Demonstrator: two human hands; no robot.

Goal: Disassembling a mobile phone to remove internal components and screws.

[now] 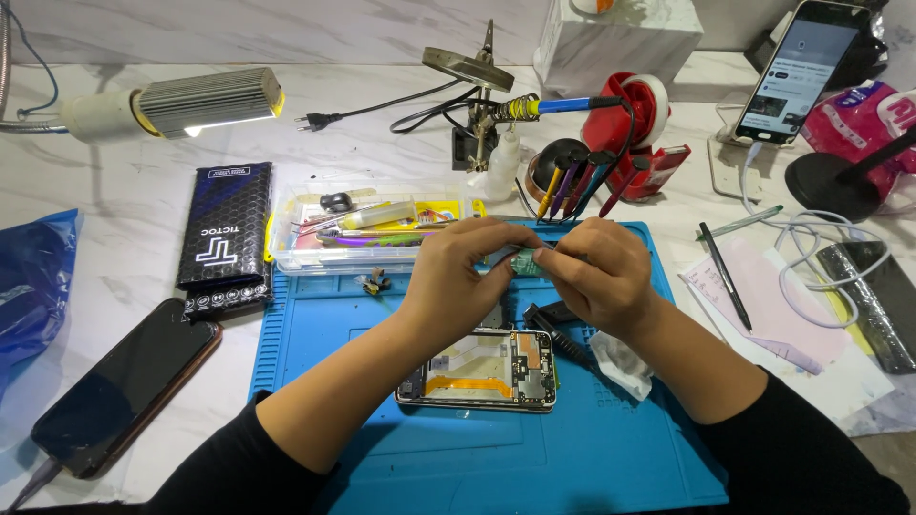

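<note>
Left hand and right hand meeting above blue mat, both grips pinching a small green circuit board, opened phone lying just below them

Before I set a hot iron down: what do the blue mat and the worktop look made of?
The mat looks like silicone or rubber: matte blue, with moulded ridges along its left edge. The worktop looks like marble or a marble-look laminate: white, grey-veined, slightly glossy. The picture cannot tell which.
</note>
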